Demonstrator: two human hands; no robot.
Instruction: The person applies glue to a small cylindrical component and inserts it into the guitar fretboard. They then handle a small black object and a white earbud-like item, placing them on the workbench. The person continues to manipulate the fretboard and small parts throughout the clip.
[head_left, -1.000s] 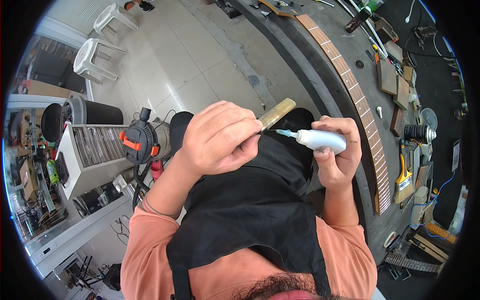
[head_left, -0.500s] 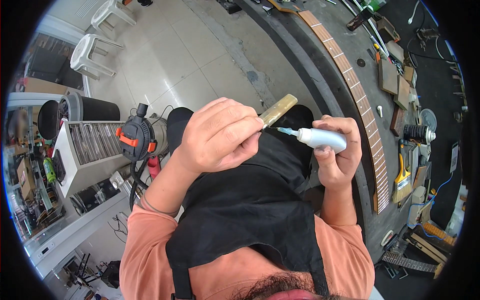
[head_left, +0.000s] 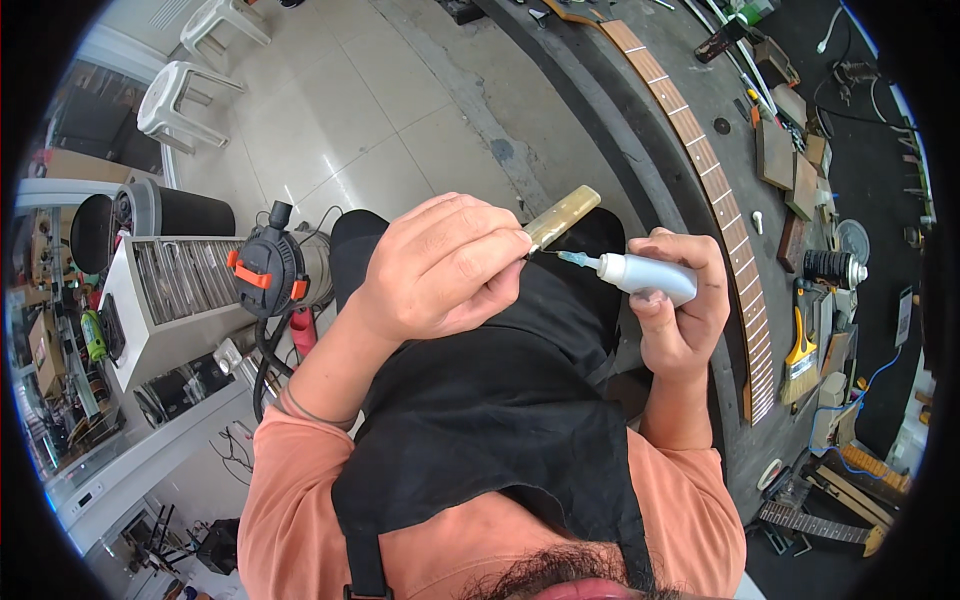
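My left hand [head_left: 440, 265] is closed, its fingertips pinching the lower end of a translucent, yellowish, rounded piece like a tool handle [head_left: 568, 212], which slants up to the right. What kind of thing it is I cannot make out, and its pinched end is partly hidden. In my right hand [head_left: 685, 310] is a white squeeze bottle [head_left: 650, 277] with a bluish tapered nozzle [head_left: 578, 259]. The bottle lies nearly level, its nozzle pointing left, and the thin tip comes close to the piece's pinched end. Whether they touch is too small to tell.
A dark workbench [head_left: 690, 210] curves along the right, bearing a fretted guitar neck [head_left: 715, 180], a yellow-handled brush [head_left: 801, 350] and wood blocks [head_left: 775, 155]. To the left stand a shop vacuum [head_left: 272, 265] and a white cabinet [head_left: 150, 310]. White stools [head_left: 185, 100] stand at upper left.
The bottle has shifted very slightly to the right, its nozzle a little farther from the yellowish piece. Both hands keep their grips.
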